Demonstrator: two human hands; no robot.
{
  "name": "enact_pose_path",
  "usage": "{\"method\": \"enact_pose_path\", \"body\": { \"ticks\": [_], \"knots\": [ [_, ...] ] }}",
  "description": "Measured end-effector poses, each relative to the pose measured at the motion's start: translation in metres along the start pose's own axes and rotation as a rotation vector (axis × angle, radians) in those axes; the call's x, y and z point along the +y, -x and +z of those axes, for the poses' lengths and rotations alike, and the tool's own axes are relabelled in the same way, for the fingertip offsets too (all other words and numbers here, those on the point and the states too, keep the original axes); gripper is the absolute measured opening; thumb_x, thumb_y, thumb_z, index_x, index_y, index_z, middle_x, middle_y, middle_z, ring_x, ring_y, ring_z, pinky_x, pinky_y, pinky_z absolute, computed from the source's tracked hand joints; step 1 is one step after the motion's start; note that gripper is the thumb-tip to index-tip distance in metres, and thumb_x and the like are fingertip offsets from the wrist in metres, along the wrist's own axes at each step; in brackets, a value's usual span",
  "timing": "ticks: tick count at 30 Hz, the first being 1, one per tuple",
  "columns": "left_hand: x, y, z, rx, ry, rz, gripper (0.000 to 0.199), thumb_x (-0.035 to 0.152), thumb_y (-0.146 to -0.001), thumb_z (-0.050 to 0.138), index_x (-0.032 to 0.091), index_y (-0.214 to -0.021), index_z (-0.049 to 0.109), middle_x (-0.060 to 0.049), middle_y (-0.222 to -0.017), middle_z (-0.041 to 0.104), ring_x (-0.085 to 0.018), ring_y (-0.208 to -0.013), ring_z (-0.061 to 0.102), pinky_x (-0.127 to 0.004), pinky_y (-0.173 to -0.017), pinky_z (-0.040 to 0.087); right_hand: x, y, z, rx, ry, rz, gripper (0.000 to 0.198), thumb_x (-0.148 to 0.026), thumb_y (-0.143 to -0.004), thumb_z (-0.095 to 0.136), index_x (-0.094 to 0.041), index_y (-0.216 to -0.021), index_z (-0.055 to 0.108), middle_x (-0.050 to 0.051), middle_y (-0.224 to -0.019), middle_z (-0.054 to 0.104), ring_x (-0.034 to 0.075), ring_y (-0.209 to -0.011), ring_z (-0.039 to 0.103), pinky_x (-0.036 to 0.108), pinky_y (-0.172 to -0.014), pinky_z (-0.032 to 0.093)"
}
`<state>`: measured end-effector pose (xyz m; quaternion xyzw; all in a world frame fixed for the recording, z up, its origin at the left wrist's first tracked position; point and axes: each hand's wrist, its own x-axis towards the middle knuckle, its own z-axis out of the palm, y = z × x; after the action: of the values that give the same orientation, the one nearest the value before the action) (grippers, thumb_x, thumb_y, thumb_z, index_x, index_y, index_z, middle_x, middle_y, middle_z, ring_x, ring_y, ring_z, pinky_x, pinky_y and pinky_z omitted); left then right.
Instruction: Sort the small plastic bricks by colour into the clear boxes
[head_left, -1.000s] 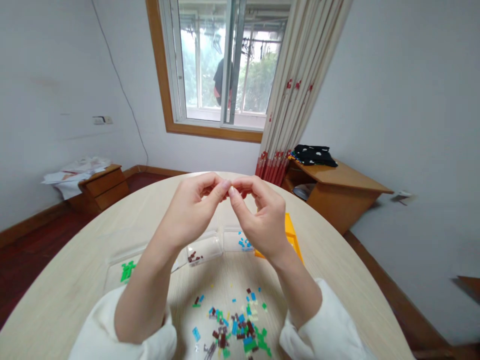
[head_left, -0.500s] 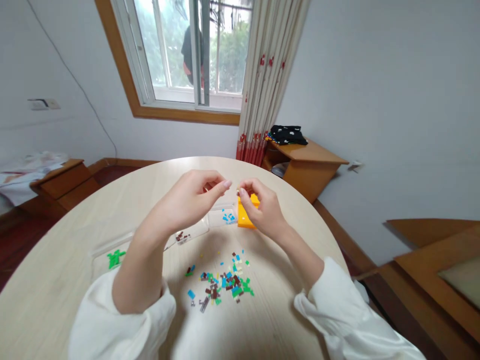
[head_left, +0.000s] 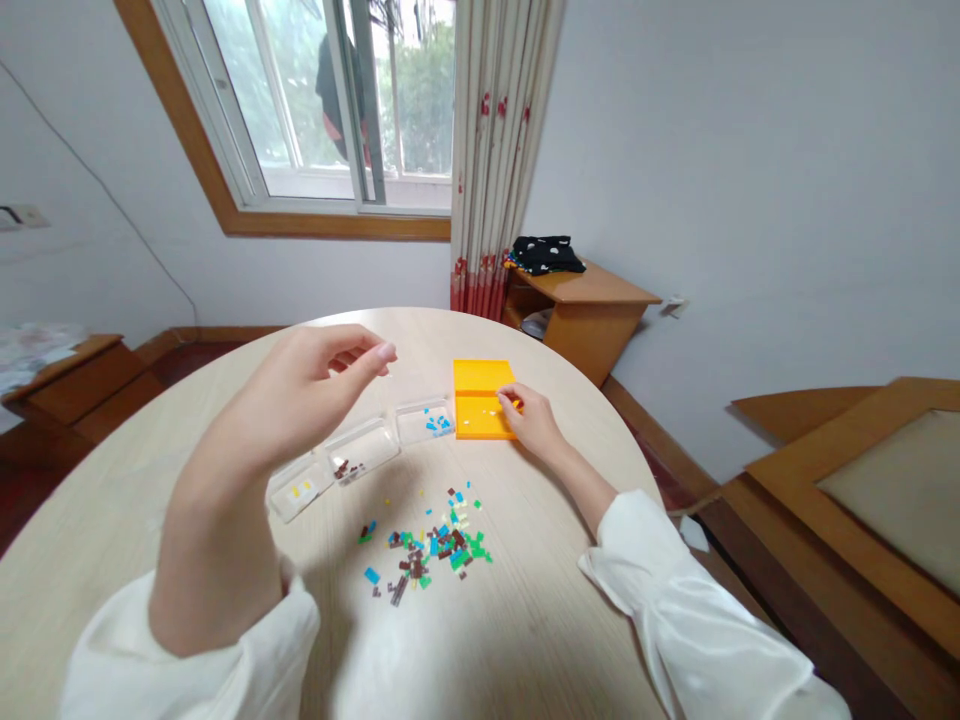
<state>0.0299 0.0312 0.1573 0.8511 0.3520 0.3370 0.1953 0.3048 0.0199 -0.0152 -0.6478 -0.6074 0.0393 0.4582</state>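
My left hand [head_left: 319,375] is raised above the table, left of the clear trays, with its thumb pressed to its curled fingers. Whatever it may hold is hidden. Over the right side of an open orange box [head_left: 482,378], my right hand [head_left: 531,415] has thumb and fingertips pinched together; anything between them is too small to make out. A few pale bits lie inside the box. Beside it, a clear tray [head_left: 405,433] holds small blue bricks [head_left: 438,421]. In front of both hands lies a loose pile of green, brown, blue and pale building bricks [head_left: 442,545].
A second clear tray [head_left: 382,455] holds brown bricks [head_left: 346,468], and another holds yellow bricks [head_left: 302,489]. The round table [head_left: 525,620] carries everything. Beyond its far edge stand a curtain [head_left: 499,150] and a wooden cabinet [head_left: 592,300].
My hands have moved apart. The right one has lowered to the orange box, uncovering more of it, while the left has drawn away leftward. The camera view has turned slightly right.
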Motion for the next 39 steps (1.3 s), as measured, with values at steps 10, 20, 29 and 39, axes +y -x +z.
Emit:
{"method": "enact_pose_path", "body": {
  "ticks": [10, 20, 29, 39],
  "knots": [
    [0.020, 0.008, 0.007, 0.211, -0.036, 0.012, 0.026, 0.039, -0.078, 0.051, 0.019, -0.067, 0.065, -0.003, -0.065, 0.067, -0.015, -0.061, 0.058, -0.024, -0.056, 0.042, 0.017, 0.000, -0.005, 0.071, -0.056, 0.062, 0.020, -0.026, -0.078, 0.053, -0.013, -0.084, 0.068, 0.010, -0.084, 0.071, 0.018, -0.074, 0.063, 0.031, -0.071, 0.048],
    [-0.019, 0.050, 0.046, -0.056, -0.322, -0.210, 0.031, 0.034, -0.083, 0.044, 0.018, -0.059, 0.054, -0.004, -0.057, 0.060, -0.016, -0.054, 0.052, -0.026, -0.055, 0.034, -0.011, 0.017, 0.010, -0.117, -0.164, -0.074, 0.020, -0.022, -0.081, 0.052, -0.015, -0.087, 0.069, 0.010, -0.089, 0.071, 0.019, -0.080, 0.063, 0.034, -0.076, 0.048],
    [-0.070, 0.115, 0.074, -0.032, -0.326, -0.360, 0.029, 0.032, -0.088, 0.039, 0.018, -0.066, 0.052, -0.003, -0.064, 0.055, -0.017, -0.062, 0.049, -0.028, -0.060, 0.034, -0.042, 0.047, 0.022, -0.535, -0.152, -0.423, 0.015, -0.013, -0.084, 0.055, -0.015, -0.085, 0.069, 0.008, -0.081, 0.069, 0.017, -0.078, 0.062, 0.032, -0.075, 0.049],
    [-0.087, 0.120, 0.096, 0.052, -0.172, -0.325, 0.021, 0.027, -0.088, 0.043, 0.016, -0.083, 0.060, -0.006, -0.082, 0.058, -0.019, -0.078, 0.054, -0.031, -0.073, 0.043, -0.056, 0.052, 0.046, -0.504, -0.249, -0.548, 0.017, -0.016, -0.087, 0.051, -0.015, -0.086, 0.067, 0.008, -0.077, 0.065, 0.018, -0.077, 0.059, 0.032, -0.072, 0.048]
  ]
}}
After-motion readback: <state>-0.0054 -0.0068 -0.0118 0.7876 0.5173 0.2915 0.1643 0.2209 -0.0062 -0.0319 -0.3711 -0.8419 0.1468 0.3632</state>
